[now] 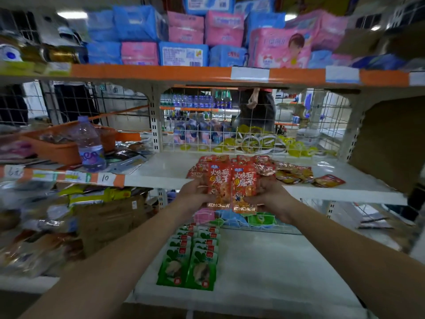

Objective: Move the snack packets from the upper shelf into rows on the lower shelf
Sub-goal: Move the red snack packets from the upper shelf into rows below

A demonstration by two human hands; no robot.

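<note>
Two stacks of red snack packets (pixel 232 185) sit side by side between my hands at the front edge of the upper white shelf (pixel 161 171). My left hand (pixel 194 194) grips the left stack and my right hand (pixel 270 194) grips the right stack. More red packets (pixel 213 161) lie behind them, and loose brown and red packets (pixel 299 174) lie to the right. On the lower white shelf (pixel 276 272), green snack packets (pixel 192 256) stand in two overlapping rows at the left.
A water bottle (pixel 89 146) and an orange basket (pixel 62 143) stand on the shelf to the left. A wire grid (pixel 253 125) backs the upper shelf. Pink, blue and green packs (pixel 230 218) lie at the back of the lower shelf. Cardboard boxes (pixel 110 217) stand lower left.
</note>
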